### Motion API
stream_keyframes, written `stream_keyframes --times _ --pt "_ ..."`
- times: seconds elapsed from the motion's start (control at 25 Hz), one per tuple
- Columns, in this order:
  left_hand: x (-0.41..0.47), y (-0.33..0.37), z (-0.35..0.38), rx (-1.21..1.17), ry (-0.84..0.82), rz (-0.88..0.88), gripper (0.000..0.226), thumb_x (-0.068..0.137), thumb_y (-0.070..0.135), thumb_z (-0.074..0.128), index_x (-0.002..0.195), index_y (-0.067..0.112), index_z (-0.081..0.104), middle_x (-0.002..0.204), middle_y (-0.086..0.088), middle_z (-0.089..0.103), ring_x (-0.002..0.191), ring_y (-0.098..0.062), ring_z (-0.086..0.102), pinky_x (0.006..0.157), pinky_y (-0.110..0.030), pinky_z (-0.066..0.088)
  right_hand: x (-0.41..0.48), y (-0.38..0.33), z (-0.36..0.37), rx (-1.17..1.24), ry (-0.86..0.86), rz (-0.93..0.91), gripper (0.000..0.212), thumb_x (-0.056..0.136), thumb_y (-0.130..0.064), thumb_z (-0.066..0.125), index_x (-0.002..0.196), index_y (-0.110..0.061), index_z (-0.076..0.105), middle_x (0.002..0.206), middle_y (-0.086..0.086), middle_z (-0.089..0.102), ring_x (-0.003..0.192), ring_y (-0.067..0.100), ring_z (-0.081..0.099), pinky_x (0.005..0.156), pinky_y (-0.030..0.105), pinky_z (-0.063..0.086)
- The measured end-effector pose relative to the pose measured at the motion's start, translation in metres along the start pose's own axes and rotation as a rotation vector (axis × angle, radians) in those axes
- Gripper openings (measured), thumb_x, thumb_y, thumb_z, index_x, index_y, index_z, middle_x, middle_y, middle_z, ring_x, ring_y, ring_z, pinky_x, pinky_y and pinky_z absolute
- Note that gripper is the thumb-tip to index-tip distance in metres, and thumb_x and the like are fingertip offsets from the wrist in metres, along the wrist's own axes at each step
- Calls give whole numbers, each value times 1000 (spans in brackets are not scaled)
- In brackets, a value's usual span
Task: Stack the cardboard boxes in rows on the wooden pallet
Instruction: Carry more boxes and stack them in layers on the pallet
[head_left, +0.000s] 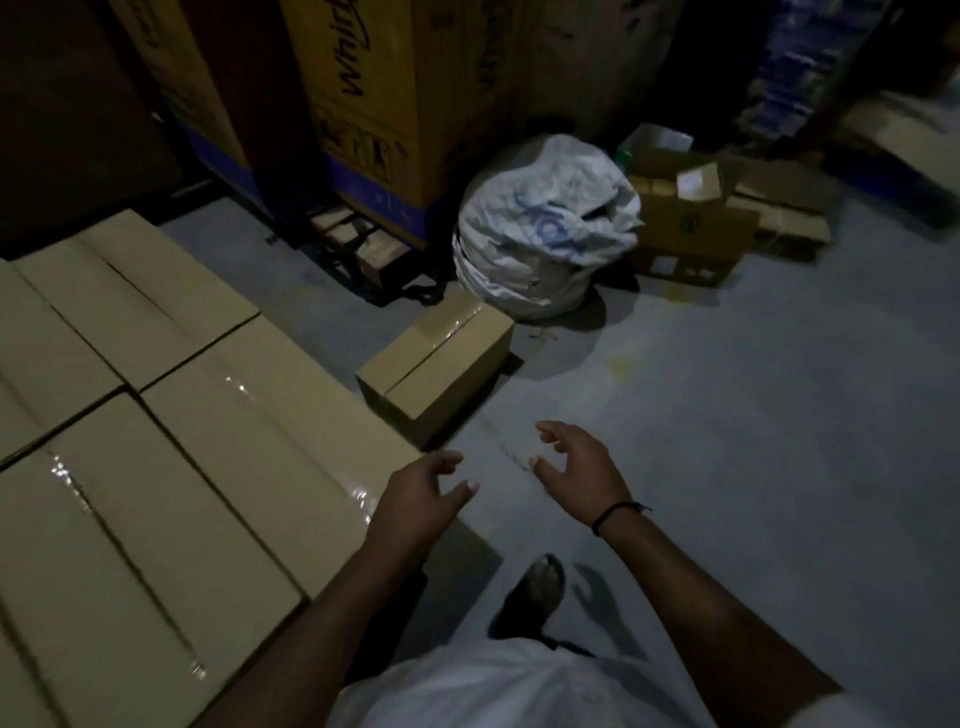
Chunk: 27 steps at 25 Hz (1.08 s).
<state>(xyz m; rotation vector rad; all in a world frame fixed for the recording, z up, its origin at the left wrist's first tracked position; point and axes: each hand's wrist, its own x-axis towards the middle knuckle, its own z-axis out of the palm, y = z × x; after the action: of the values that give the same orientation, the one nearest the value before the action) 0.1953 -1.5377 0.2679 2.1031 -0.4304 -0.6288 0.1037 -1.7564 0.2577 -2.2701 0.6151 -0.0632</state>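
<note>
Empty left hand (421, 501) and right hand (579, 462), fingers spread, reach for the small taped brown cardboard box (441, 358).
Best gripped by opposite sides and lifted level.

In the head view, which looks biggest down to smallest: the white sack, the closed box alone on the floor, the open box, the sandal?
1. the white sack
2. the closed box and the open box look about alike; the open one sits farther back, so no ranking between them
3. the sandal, smallest though nearest
</note>
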Motion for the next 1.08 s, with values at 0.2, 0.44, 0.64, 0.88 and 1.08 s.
stream_keyframes --times 0.2,0.44,0.64,0.88,1.08 --pt "101 57 19 -78 128 -61 47 90 39 74 132 21 64 124 8 66 107 -3 58 84 -18 42 146 10 -58 -84 -132 -125 48 94 -23 69 139 -14 55 126 4 60 105 7 50 92 18 39" --pt "198 46 33 -185 256 -290 48 88 43 75 130 22 65 125 7 66 108 -4 59 93 -25 47 291 4 -66 -197 -352 -273 52 93 -31 68 141 -18 54 134 4 60 120 19 57 101 32 46" --pt "311 40 48 -226 321 -392 46 84 46 77 125 27 68 122 7 69 110 -10 64 99 -33 53 421 -4 -66 -317 -479 -425 54 94 -30 66 144 -22 50 132 3 60 120 18 57 100 37 48" --pt "442 65 46 -352 353 -474 44 83 40 78 123 24 67 120 2 68 103 -10 65 93 -27 51 559 -26 -74 -531 -640 -595 55 95 -30 64 146 -19 47 136 5 57 125 23 53 103 32 40" --pt "504 65 47 -412 494 -627 45 84 42 77 123 22 68 116 4 68 105 -13 65 96 -31 53 646 -38 -35 -599 -764 -668 53 95 -32 64 144 -20 49 134 6 58 122 23 55 102 36 46"
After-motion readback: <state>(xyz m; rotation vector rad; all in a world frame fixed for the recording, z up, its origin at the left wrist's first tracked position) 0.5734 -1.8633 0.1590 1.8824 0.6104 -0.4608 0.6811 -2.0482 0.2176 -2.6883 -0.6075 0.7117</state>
